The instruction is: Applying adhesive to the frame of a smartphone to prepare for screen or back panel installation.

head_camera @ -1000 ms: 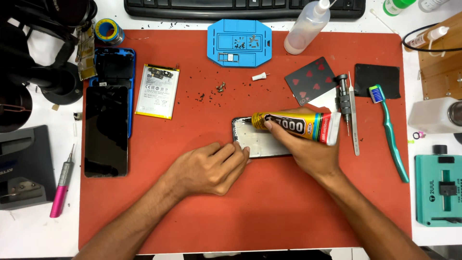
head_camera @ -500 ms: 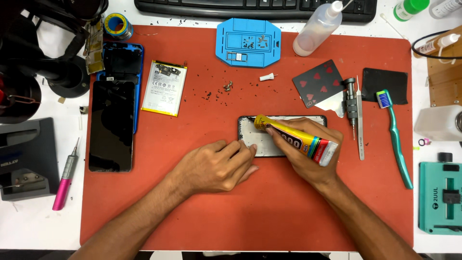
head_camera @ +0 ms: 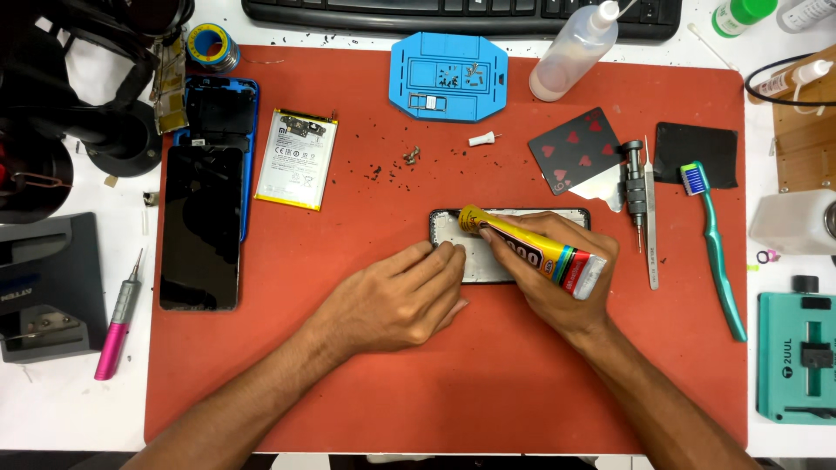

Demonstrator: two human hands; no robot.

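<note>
A black phone frame [head_camera: 453,228] lies in the middle of the orange mat [head_camera: 348,383], mostly covered by my hands. My left hand [head_camera: 401,296] rests on the mat with its fingertips pressing the frame's near left edge. My right hand [head_camera: 557,283] grips a yellow glue tube [head_camera: 531,251] with a striped end. The tube is tilted, its nozzle touching the frame's upper left corner.
A black phone screen [head_camera: 200,226], a blue phone shell [head_camera: 218,109] and a battery [head_camera: 298,158] lie at the left. A blue screw tray [head_camera: 448,77], squeeze bottle [head_camera: 575,52], playing card [head_camera: 575,148], screwdriver [head_camera: 634,178], tweezers [head_camera: 651,244] and green toothbrush [head_camera: 718,252] lie around.
The glue tube's nozzle has moved along the frame's top edge to the upper left corner, and the tube now tilts more steeply. My left hand stays on the frame.
</note>
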